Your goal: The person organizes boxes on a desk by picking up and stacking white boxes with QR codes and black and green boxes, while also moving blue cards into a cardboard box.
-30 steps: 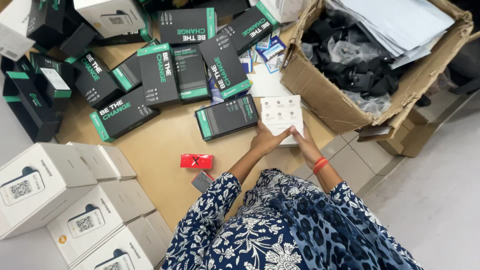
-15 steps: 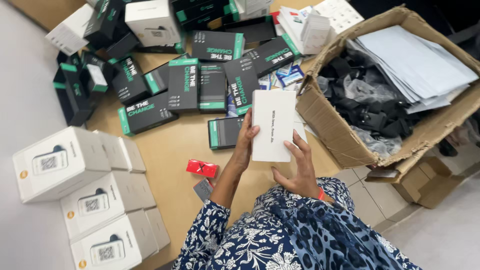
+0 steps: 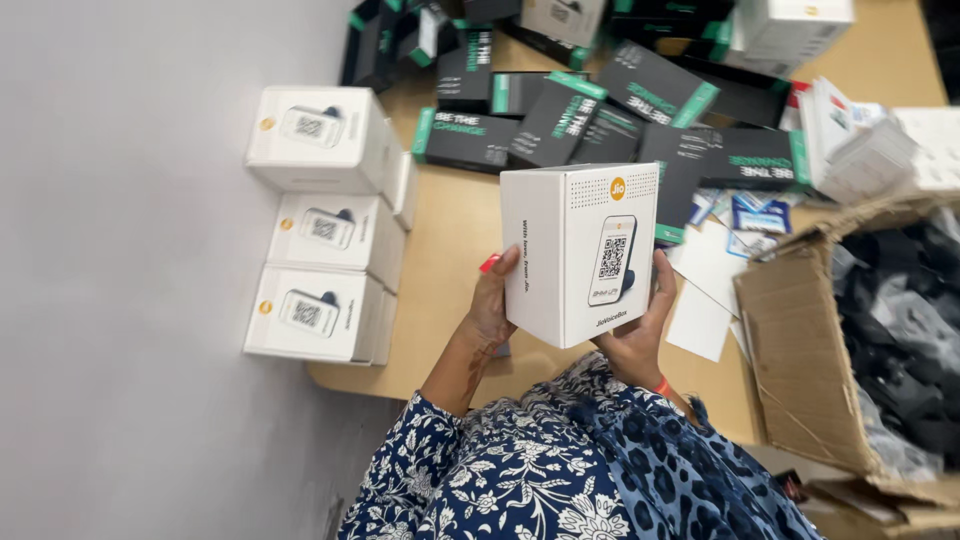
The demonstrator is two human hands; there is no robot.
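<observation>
The left hand (image 3: 492, 303) presses flat against the left side of a white box (image 3: 580, 255), thumb lying along the box's edge, while the right hand (image 3: 640, 330) cups its lower right corner from below, fingers wrapped up the right side. Both hands grip the box and hold it in the air above the near edge of the wooden table (image 3: 450, 240), just in front of the person's patterned sleeves.

To the left the table ends at a pale grey floor, and three more white boxes (image 3: 320, 225) stand in a column right along that edge. A strip of bare tabletop lies between that column and the held box. Beyond it, black-and-green boxes (image 3: 600, 110) crowd the far part of the table, some overlapping. To the right, an open cardboard carton (image 3: 800, 370) stands close beside the right hand, with loose white cards (image 3: 705, 290) lying between.

The held box is roughly cubic and clean, tilted slightly, with a picture of a small device on its front face, a round orange mark above it and a dotted patch at the top.

The palms are hidden behind the box. The dark contents of the carton are hard to make out, and the carton is cut off at the right border.
</observation>
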